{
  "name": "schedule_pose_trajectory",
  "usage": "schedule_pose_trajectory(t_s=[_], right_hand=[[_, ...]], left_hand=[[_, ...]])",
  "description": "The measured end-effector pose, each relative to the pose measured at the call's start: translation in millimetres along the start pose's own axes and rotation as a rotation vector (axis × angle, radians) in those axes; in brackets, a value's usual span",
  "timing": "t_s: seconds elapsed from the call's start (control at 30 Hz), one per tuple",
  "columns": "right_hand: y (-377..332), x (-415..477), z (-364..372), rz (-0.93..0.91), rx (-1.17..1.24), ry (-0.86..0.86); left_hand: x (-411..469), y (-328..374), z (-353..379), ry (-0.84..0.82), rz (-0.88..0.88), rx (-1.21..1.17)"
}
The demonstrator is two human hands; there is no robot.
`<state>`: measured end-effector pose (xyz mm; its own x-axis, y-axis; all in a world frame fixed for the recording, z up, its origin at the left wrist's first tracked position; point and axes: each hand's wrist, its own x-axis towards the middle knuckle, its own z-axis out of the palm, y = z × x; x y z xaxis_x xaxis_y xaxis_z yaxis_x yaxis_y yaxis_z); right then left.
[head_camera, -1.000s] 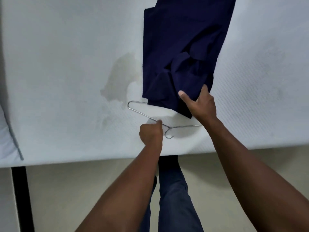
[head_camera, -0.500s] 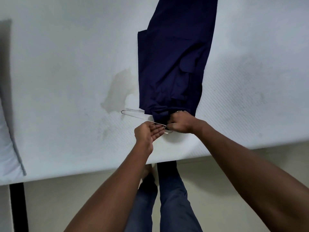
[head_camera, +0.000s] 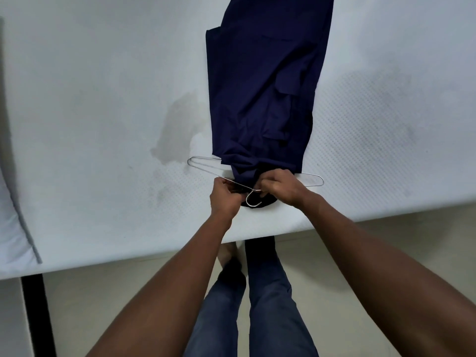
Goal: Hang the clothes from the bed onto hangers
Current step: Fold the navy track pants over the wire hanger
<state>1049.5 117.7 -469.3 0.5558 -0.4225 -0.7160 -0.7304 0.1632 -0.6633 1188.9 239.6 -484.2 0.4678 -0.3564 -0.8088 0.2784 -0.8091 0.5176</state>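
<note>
Left hand (head_camera: 226, 195) pinches the hanger (head_camera: 211, 172) near its neck. Right hand (head_camera: 281, 186) grips the garment's (head_camera: 262, 99) bunched end, threaded through the hanger on the bed (head_camera: 90, 99). Next, the cloth probably needs drawing further over the bar.

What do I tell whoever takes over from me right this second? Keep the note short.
Left hand: grips the hanger by its neck, next to the hook.
Right hand: grips the bunched near end of the garment at the same spot.
Where: the hanger lies flat near the edge of the bed, and the garment stretches away across it.
Done: the near end looks fed through the hanger, with dark cloth showing under the hook.
Left: pull the cloth through evenly, lift the hanger, and hang it up.
</note>
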Motion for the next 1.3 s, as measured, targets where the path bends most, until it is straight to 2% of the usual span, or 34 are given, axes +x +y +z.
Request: schedule_pose_trajectory(t_s=[0.13,0.27,0.37,0.43,0.5,0.57,0.67,0.73,0.8,0.83,0.9,0.97,1.0,1.03,1.1,1.23,1.3], right_hand=[[10,-4,8,-0.096,0.041,0.13],[8,-2,6,-0.091,0.137,0.073],[8,0,5,-0.097,0.135,0.074],[10,-3,5,-0.12,0.128,0.188],[14,-9,7,-0.157,0.161,0.388],[19,-16,7,-0.195,0.14,0.615],[28,-31,11,-0.115,0.115,0.835],[40,-42,21,0.022,0.141,0.913],[56,-49,32,0.189,0.199,0.921],[63,-53,38,0.275,0.249,0.888],[75,-62,54,0.386,0.36,0.748],[81,-70,71,0.406,0.391,0.618],[82,-70,79,0.401,0.371,0.587],[83,-69,85,0.398,0.347,0.579],[85,-64,94,0.404,0.314,0.605],[95,-56,96,0.372,0.17,0.654],[101,-58,93,0.37,0.079,0.638]], left_hand=[[6,-11,11,-0.091,-0.103,-0.232],[-2,-12,14,-0.268,-0.171,-0.32],[-4,-14,15,-0.28,-0.209,-0.324],[-11,-26,19,-0.232,-0.261,-0.313],[-28,-47,20,-0.17,-0.355,-0.353],[-43,-73,18,-0.188,-0.485,-0.408],[-62,-105,6,-0.417,-0.74,-0.34],[-69,-112,-6,-0.649,-0.839,-0.119],[-63,-108,-19,-0.813,-0.768,0.303],[-59,-103,-27,-0.79,-0.658,0.513],[-49,-89,-39,-0.495,-0.351,0.718],[-43,-66,-47,-0.088,-0.096,0.665],[-39,-56,-50,0.061,-0.009,0.608],[-31,-49,-50,0.13,0.052,0.563],[-17,-45,-46,0.068,0.096,0.557],[-7,-67,-45,-0.083,0.173,0.823],[-15,-81,-49,-0.173,0.131,0.947]])
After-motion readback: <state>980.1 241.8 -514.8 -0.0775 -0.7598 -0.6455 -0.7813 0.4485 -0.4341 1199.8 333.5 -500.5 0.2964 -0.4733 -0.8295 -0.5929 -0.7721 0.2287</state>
